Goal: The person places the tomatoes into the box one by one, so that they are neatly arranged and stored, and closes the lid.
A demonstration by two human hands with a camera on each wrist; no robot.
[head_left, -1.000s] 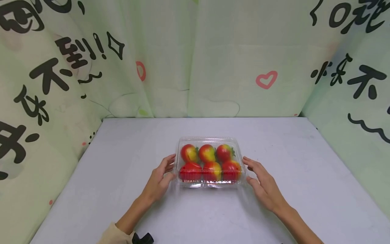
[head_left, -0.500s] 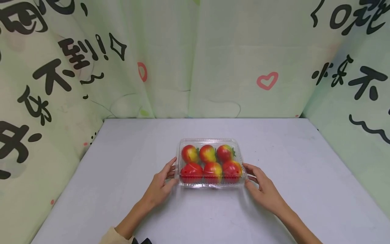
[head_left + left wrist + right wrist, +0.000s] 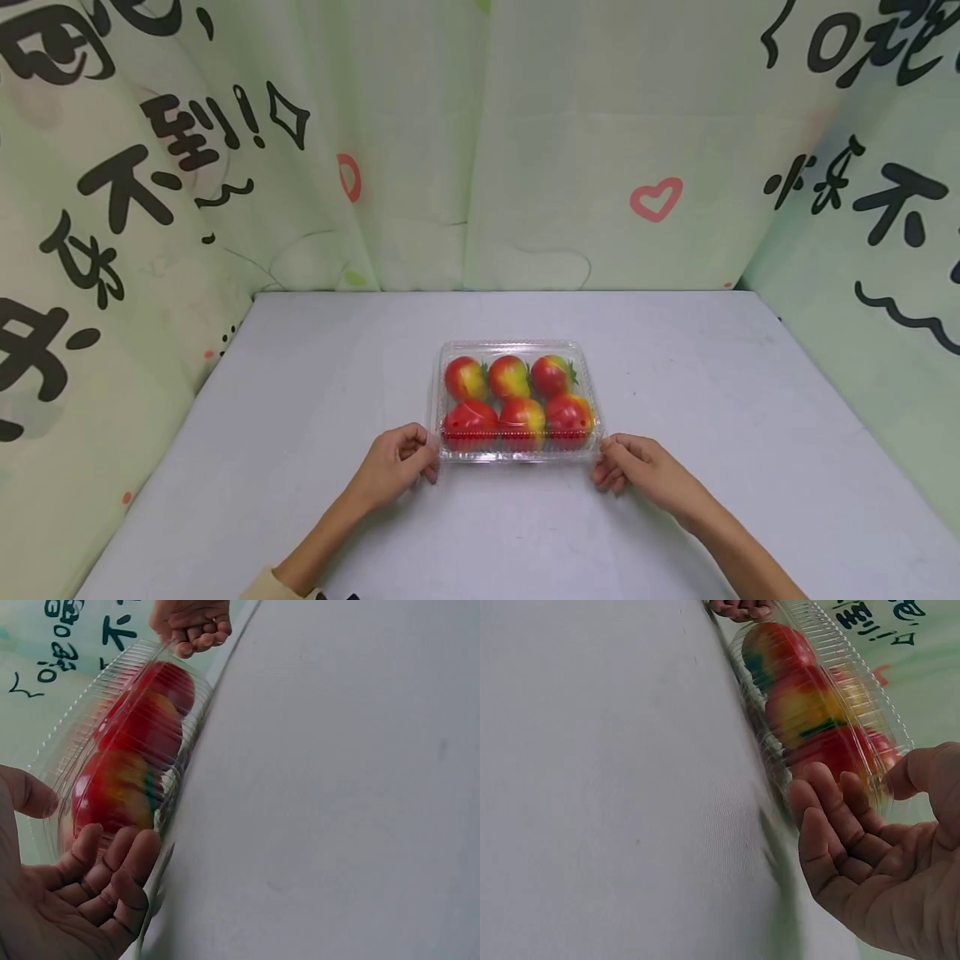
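A clear plastic clamshell box (image 3: 517, 350) sits flat on the white table, its lid down. Inside are two rows of red-and-yellow fruits (image 3: 522, 417), some with green at one end. My left hand (image 3: 393, 462) is at the box's near left corner, thumb and curled fingers around the rim. At the near right corner, my right hand (image 3: 645, 471) does likewise, fingers bent below the thumb. Both wrist views show a thumb at the lid edge and fingers by the end wall of the clamshell box. Exact contact under the rim is hidden.
The white table (image 3: 322, 358) reaches back to a pale green curtain (image 3: 555, 150) with black characters and pink hearts. More curtain hangs along the left and right sides.
Both hands have slid from the box's sides toward me to its near corners, and their fingers have curled in. The box has stayed in place.
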